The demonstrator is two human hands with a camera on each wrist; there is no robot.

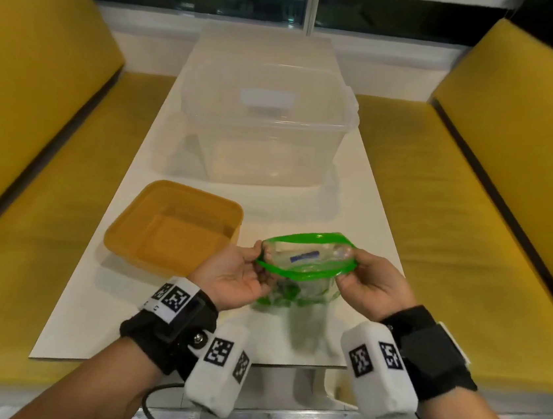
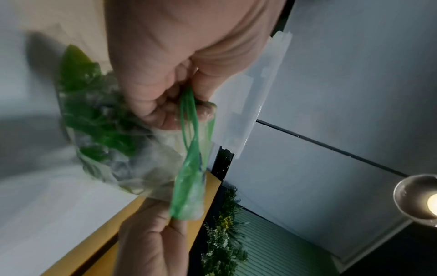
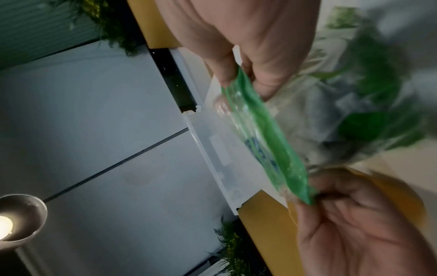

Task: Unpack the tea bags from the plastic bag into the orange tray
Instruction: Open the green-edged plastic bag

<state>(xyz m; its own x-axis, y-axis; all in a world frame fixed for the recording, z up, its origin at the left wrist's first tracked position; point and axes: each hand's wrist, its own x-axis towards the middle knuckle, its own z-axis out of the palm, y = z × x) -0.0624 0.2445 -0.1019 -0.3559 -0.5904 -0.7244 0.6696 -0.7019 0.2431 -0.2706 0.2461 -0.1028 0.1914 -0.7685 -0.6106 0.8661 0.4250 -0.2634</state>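
A clear plastic bag (image 1: 300, 263) with a green zip rim is held just above the white table, its mouth pulled open. Green tea bags (image 1: 279, 295) show blurred in its lower part. My left hand (image 1: 244, 271) pinches the left end of the rim, and my right hand (image 1: 367, 278) pinches the right end. The orange tray (image 1: 147, 246) stands to the left of the bag, with nothing in it. In the left wrist view my left hand (image 2: 179, 104) grips the green rim (image 2: 189, 168). In the right wrist view my right hand (image 3: 246, 78) pinches the rim (image 3: 267, 134).
A large clear plastic box (image 1: 264, 118) stands further back on the white table (image 1: 353, 218). Yellow bench cushions (image 1: 30, 181) run along both sides. The table's near edge lies just below my wrists.
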